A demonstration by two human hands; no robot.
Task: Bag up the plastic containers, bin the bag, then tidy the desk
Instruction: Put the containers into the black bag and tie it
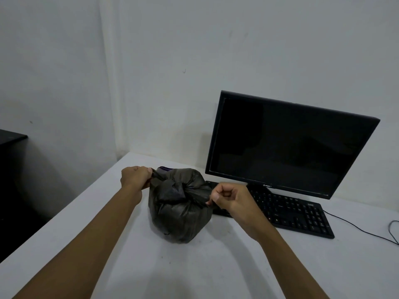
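Observation:
A bulging black plastic bag (180, 214) stands on the white desk (194, 266), its top drawn into a knot. My left hand (135, 178) is fisted on the bag's left handle end, pulled out to the left. My right hand (232, 198) pinches the right handle end and pulls it toward the keyboard. A sliver of something purple and white shows at the bag's upper back edge. The containers themselves are hidden inside the bag.
A dark monitor (289, 145) stands at the back right, with a black keyboard (295, 212) in front of it, right beside the bag. A cable (367, 229) trails off to the right. The desk's left edge drops to dark floor; black furniture (10, 139) stands at far left.

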